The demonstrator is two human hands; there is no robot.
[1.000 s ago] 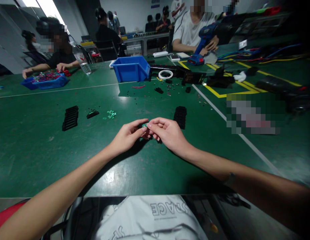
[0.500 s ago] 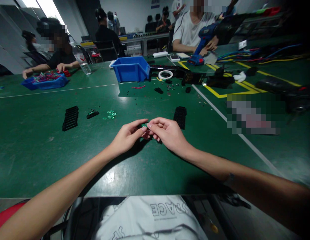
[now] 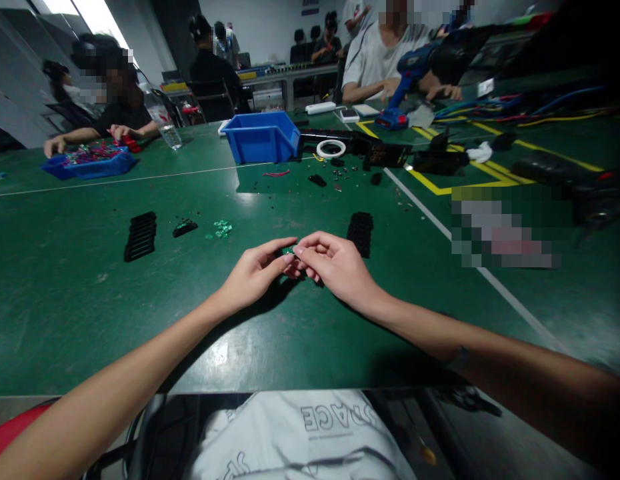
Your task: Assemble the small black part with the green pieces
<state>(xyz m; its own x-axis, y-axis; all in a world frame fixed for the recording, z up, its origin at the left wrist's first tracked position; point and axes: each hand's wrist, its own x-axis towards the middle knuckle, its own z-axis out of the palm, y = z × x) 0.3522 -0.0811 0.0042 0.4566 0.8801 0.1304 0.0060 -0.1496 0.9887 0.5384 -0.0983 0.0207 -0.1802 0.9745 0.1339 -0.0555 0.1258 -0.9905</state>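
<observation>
My left hand and my right hand meet fingertip to fingertip over the green table. Both pinch one small green part between thumbs and fingers; most of it is hidden by the fingers. A black stack of parts lies just beyond my right hand. Further left lie loose green parts, a small black piece and a long black stack.
A blue bin and a white tape roll stand at the back, with small black bits scattered near them. A blue tray sits before a person at far left. Across the table another person handles a blue drill. Cables lie right.
My hands stay together on the green part, barely shifted upward. The person opposite has moved the hands apart beside the blue drill.
</observation>
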